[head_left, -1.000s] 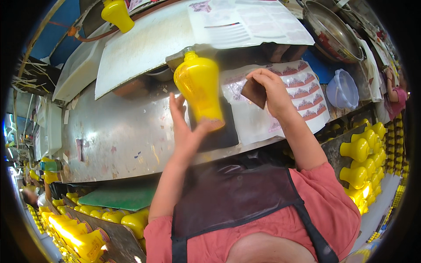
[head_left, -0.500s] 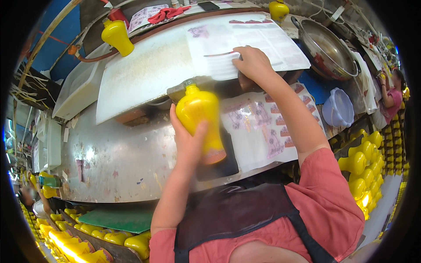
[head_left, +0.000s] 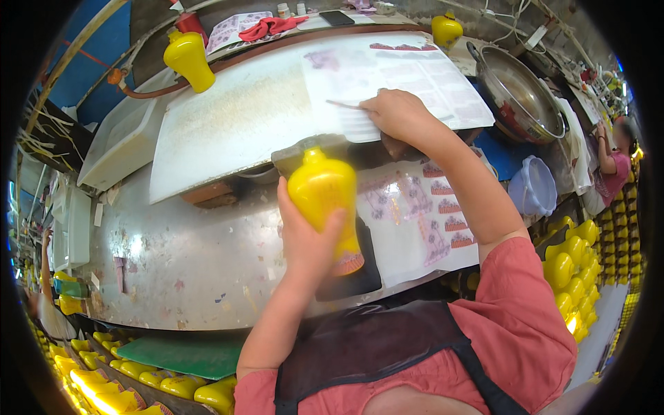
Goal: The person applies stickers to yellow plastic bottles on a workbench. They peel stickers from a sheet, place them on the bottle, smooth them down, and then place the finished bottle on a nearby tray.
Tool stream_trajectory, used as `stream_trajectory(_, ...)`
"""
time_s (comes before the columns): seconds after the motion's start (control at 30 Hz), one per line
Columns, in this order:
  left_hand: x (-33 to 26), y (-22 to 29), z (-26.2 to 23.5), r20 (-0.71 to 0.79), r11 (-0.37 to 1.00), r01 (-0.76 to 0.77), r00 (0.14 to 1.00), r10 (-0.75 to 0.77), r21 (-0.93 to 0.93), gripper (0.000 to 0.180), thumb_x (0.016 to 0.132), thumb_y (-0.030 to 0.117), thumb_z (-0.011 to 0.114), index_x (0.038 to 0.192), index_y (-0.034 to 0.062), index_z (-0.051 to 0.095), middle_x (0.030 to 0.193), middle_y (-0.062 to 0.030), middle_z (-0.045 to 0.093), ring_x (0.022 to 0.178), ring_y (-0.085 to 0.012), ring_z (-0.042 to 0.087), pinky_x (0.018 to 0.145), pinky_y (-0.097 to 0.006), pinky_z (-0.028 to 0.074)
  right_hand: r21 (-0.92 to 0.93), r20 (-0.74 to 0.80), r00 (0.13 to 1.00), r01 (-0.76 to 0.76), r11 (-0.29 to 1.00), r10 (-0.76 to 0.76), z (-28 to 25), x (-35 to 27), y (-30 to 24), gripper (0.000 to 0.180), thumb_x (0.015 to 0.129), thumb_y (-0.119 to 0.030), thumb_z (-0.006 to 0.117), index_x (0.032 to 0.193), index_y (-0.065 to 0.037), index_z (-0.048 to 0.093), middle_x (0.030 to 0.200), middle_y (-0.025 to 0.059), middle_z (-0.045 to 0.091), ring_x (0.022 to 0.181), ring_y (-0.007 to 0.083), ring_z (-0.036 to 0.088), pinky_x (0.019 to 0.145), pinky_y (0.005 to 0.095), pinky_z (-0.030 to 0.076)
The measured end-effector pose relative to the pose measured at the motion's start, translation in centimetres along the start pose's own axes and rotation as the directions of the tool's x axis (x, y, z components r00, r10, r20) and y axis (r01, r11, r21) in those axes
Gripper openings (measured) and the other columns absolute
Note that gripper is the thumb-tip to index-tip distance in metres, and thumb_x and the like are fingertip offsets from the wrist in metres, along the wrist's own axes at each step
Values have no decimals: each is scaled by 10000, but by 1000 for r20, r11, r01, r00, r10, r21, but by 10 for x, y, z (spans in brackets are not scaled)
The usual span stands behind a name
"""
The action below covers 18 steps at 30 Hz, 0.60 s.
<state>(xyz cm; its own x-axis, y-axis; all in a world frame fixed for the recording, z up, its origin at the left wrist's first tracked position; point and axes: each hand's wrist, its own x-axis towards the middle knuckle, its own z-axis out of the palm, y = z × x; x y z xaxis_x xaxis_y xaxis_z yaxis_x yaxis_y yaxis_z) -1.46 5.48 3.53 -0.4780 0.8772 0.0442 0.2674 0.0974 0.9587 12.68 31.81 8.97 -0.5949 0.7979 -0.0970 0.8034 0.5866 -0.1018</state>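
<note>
My left hand is wrapped round a glossy yellow vase-shaped bottle, its thumb across the front. The bottle leans a little, narrow neck away from me, with a patterned reddish band round its foot. Farther off, my right hand pinches a thin, blurred stick-like tool over a white board. The tool's tip points left. Pale printed decal sheets lie on the board's right part, beneath and beyond that hand. A sheet of purple and red decals lies on the metal table, right of the bottle.
Two more yellow bottles stand behind the board, one at the left, one at the right. A large metal pan and a lilac bucket are at the right. Racks of yellow bottles flank me. Another person sits far right.
My left hand and the bottle have shifted slightly right and toward me in the picture. My right hand and its thin tool have come slightly nearer; the tool is tilted differently.
</note>
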Motion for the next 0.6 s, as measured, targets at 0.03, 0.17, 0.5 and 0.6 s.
stream_trajectory(0.03, 0, -1, -1, -4, 1000, -4, 1000, 5, 21, 1025, 841, 284, 753, 1615, 39, 126, 1488, -303, 442, 1346, -433, 501, 1129, -493, 409, 87, 23, 999, 22, 996, -24, -2, 1, -2, 341, 914, -234, 630, 1222, -159, 756, 977, 191, 738, 926, 365, 709, 867, 441, 557)
stream_trajectory(0.17, 2, -3, -3, -28, 997, -56, 998, 58, 57, 1018, 844, 300, 750, 1606, 12, 139, 1507, -287, 425, 1382, -421, 462, 1151, -493, 375, 231, -167, 985, 71, 970, -32, -5, 3, -8, 231, 869, -259, 686, 1037, -125, 774, 872, 168, 731, 822, 329, 717, 807, 422, 567)
stream_trajectory(0.5, 47, 19, -30, -186, 944, -327, 931, 315, -38, 336, 1037, 187, 496, 1267, 3, 656, 1339, -147, 602, 1231, -248, 556, 1057, -360, 424, 338, -32, 998, 64, 939, -57, -7, 18, -7, 186, 846, -206, 722, 917, -36, 740, 890, 125, 718, 809, 259, 692, 758, 379, 549)
stream_trajectory(0.6, 62, 37, -34, -79, 932, -348, 937, 341, -104, 335, 1048, 213, 491, 1235, 11, 682, 1308, -143, 620, 1214, -247, 561, 1066, -351, 414, 592, 132, 985, 14, 806, -114, -31, 1, -19, 189, 882, -211, 707, 955, -37, 687, 844, 68, 683, 758, 154, 628, 696, 317, 518)
